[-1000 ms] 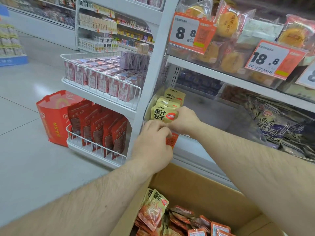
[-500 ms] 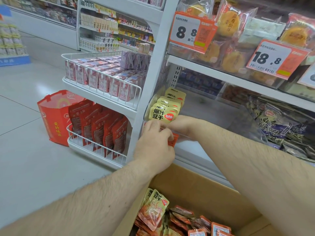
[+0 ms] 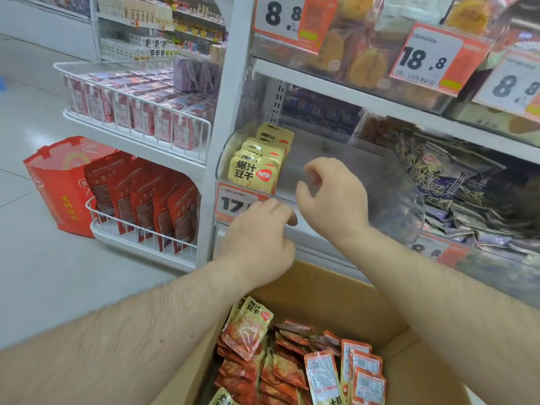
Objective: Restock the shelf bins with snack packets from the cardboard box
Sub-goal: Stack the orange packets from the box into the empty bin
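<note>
A row of yellow snack packets (image 3: 253, 174) stands upright at the left end of a clear plastic shelf bin (image 3: 403, 200). My left hand (image 3: 258, 239) is just below the front packet, its bent fingertips at the bin's front lip beside an orange price tag (image 3: 230, 203); it holds nothing. My right hand (image 3: 331, 197) hovers to the right of the packets, in front of the bin, with loosely curled fingers and nothing in it. Beneath my arms, the cardboard box (image 3: 336, 290) holds several orange and yellow snack packets (image 3: 280, 363).
Dark purple packets (image 3: 455, 182) fill the neighbouring bin on the right. On the left, wire racks carry pink boxes (image 3: 137, 112) and red pouches (image 3: 146, 200), with a red bag (image 3: 55, 182) on the floor. The upper shelf holds wrapped cakes behind price tags (image 3: 432, 57).
Both hands have let go of the front yellow packet and drawn back from it, the left one downward. The price tag under the packets is uncovered now.
</note>
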A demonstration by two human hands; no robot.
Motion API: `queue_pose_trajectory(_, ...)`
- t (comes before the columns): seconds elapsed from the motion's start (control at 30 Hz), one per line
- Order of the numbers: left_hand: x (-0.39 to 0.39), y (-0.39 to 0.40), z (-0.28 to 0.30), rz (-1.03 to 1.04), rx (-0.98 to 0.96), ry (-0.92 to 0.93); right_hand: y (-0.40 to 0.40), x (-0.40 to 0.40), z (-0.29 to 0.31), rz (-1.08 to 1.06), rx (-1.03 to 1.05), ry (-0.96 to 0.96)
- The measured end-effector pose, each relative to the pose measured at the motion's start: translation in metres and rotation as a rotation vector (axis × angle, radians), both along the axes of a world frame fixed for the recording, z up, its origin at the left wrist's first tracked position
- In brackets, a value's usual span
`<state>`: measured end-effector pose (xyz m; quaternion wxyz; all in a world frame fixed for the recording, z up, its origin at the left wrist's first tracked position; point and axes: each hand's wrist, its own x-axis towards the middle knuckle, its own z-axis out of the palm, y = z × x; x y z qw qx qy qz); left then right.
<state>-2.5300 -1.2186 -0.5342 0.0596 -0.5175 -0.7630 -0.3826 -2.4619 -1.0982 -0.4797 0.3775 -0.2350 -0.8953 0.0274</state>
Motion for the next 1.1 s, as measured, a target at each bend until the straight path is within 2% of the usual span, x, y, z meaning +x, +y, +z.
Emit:
queue_pose_trajectory(0.03,0.007,0.001,-0.006,-0.067,-0.134,-0.136,-0.003,0.019,-0.016,0.074,0.086,0.136)
queue_pose_trajectory(0.07,0.012,0.003,-0.015,-0.126,-0.273,-0.23,-0.006,0.038,-0.035,0.129,0.088,0.205)
queue_pose_trajectory(0.13,0.021,0.006,-0.029,-0.213,-0.48,-0.275,-0.007,0.072,-0.078,0.131,-0.016,0.165)
queue_pose_trajectory(0.2,0.029,0.009,-0.04,-0.262,-0.625,-0.293,0.003,0.097,-0.127,0.038,-0.189,-0.027)
queue_pose_trajectory(0.3,0.04,0.012,-0.048,-0.313,-0.724,-0.354,0.026,0.125,-0.201,-0.085,-0.504,-0.521)
queue_pose_trajectory(0.4,0.047,0.015,-0.055,-0.33,-0.785,-0.406,0.041,0.148,-0.261,-0.095,-0.566,-0.884)
queue_pose_trajectory(0.5,0.045,0.015,-0.064,-0.325,-0.841,-0.402,0.044,0.163,-0.298,-0.114,-0.57,-1.056)
queue_pose_trajectory(0.73,0.045,0.013,-0.079,-0.302,-0.913,-0.47,0.042,0.172,-0.318,-0.212,-0.412,-1.154)
queue_pose_trajectory(0.93,0.054,0.014,-0.078,-0.256,-0.939,-0.592,0.035,0.178,-0.306,-0.294,-0.383,-1.185)
queue_pose_trajectory(1.03,0.055,0.011,-0.082,-0.145,-0.916,-0.728,0.033,0.174,-0.272,-0.2,-0.397,-1.196)
queue_pose_trajectory(1.1,0.056,0.009,-0.081,-0.058,-0.939,-0.911,0.03,0.171,-0.244,-0.156,-0.411,-1.08)
